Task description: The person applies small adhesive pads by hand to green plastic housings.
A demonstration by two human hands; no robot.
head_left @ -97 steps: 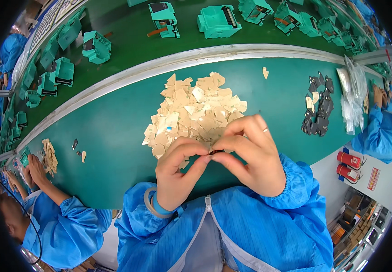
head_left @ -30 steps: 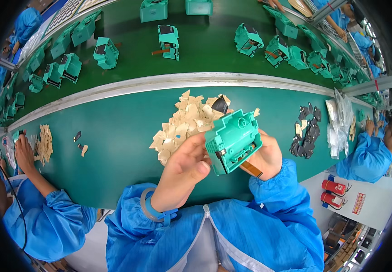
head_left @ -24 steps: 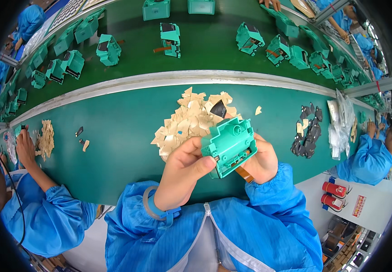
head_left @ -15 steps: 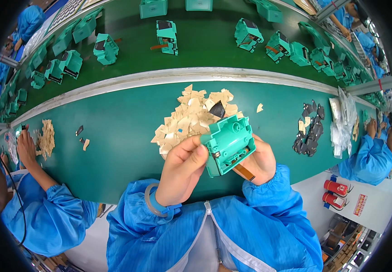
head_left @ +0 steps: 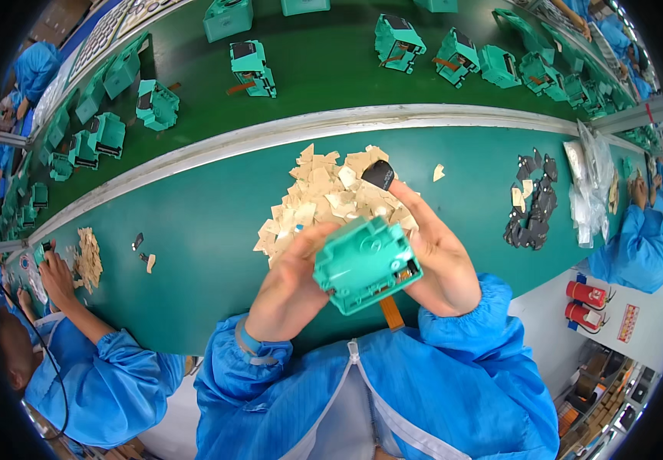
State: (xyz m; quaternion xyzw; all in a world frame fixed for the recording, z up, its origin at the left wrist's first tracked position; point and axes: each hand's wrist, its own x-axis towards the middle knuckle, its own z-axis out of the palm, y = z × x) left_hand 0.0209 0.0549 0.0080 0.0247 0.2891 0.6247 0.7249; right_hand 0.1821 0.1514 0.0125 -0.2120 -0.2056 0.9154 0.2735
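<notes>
A green plastic housing (head_left: pixel 366 264), slightly blurred, is gripped at its left side by my left hand (head_left: pixel 293 276), fingers closed on its edge. An orange ribbon cable (head_left: pixel 391 313) hangs from its lower side. My right hand (head_left: pixel 442 261) is at the housing's right side, partly behind it. At the tip of its outstretched index finger is a black pad (head_left: pixel 378 175), over a heap of cream paper pieces (head_left: pixel 312 188). Whether the pad sticks to the finger or is pinched there is hidden.
More green housings (head_left: pixel 253 69) stand on the dark green belt beyond a pale rail (head_left: pixel 308 123). To the right are a pile of black pads (head_left: pixel 532 203) and clear plastic bags (head_left: pixel 588 184). A co-worker's arm (head_left: pixel 78 299) reaches in at left; another person sits far right.
The housing has come lower and left and its face has tilted. My right hand has moved up beside it, exposing the index finger at the black pad. The whole view has turned slightly.
</notes>
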